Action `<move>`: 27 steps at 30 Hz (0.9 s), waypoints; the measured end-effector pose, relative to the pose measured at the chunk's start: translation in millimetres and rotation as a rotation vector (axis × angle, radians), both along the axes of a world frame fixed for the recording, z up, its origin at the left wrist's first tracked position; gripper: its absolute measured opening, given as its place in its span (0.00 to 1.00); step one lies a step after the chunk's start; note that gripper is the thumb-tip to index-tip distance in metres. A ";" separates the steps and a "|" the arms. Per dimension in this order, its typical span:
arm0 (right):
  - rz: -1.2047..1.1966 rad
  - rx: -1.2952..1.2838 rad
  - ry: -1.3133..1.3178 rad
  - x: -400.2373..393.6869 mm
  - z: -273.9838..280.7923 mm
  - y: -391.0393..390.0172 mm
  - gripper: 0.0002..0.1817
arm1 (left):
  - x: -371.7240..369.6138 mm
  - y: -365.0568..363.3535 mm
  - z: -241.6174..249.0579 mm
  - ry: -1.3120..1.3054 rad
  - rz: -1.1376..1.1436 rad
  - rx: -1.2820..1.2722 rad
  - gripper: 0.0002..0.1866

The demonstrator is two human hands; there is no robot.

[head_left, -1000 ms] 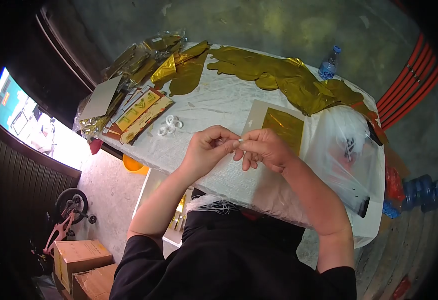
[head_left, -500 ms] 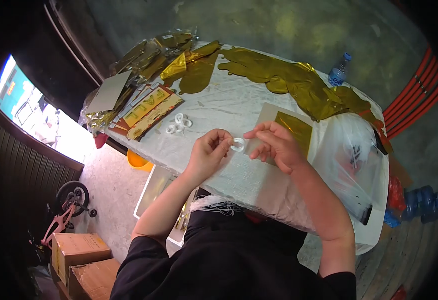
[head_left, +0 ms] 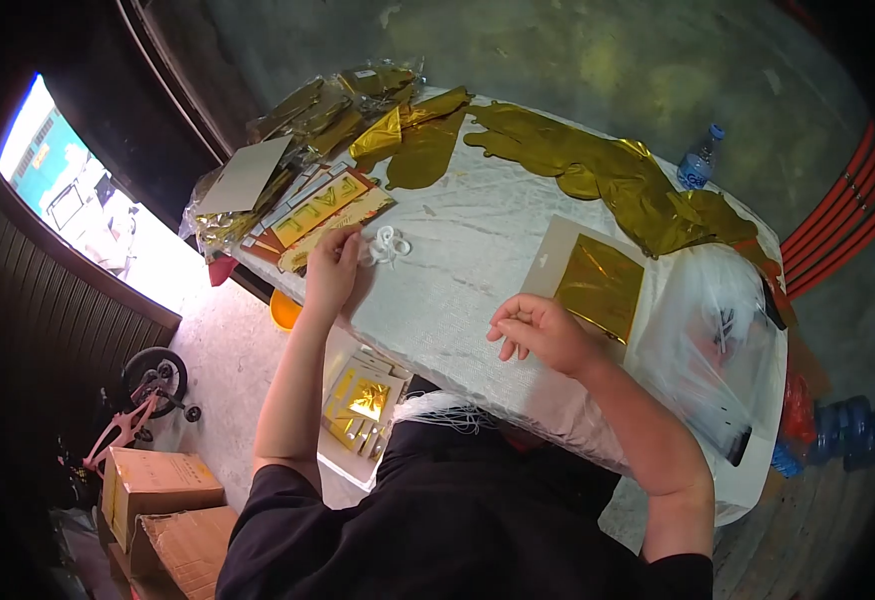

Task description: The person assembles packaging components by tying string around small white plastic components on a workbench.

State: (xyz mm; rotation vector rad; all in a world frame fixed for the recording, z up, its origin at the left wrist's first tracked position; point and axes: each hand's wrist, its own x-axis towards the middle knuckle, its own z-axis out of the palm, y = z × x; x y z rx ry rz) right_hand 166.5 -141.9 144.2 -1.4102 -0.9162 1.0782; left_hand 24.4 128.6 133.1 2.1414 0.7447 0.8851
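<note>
My left hand (head_left: 332, 268) is at the left part of the table, its fingers pinched together right beside a small pile of white rings that look like rolled ribbon (head_left: 392, 243). What those fingers hold, if anything, is hidden. Over the front middle of the table is my right hand (head_left: 543, 333), with curled fingers and the thumb against the index finger; anything between them is too small to make out. Just beyond it lies a grey card with a folded gold foil sheet (head_left: 603, 285).
Gold foil balloons (head_left: 598, 170) spread along the back edge, near a water bottle (head_left: 700, 158). Printed cards (head_left: 323, 208) and plastic-wrapped foil packs (head_left: 308, 110) pile up at the left. A clear plastic bag (head_left: 703, 340) sits at the right. Below stands a white bin (head_left: 343, 468).
My left hand has moved left from the middle, where it held a white ring, to the ring pile. My right hand has dropped slightly towards me and its fingers have curled in.
</note>
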 end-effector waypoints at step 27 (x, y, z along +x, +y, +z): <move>0.043 -0.016 -0.020 3.5 -8.6 -1.1 0.08 | -41.9 -107.2 -126.4 0.667 -0.783 -0.241 0.17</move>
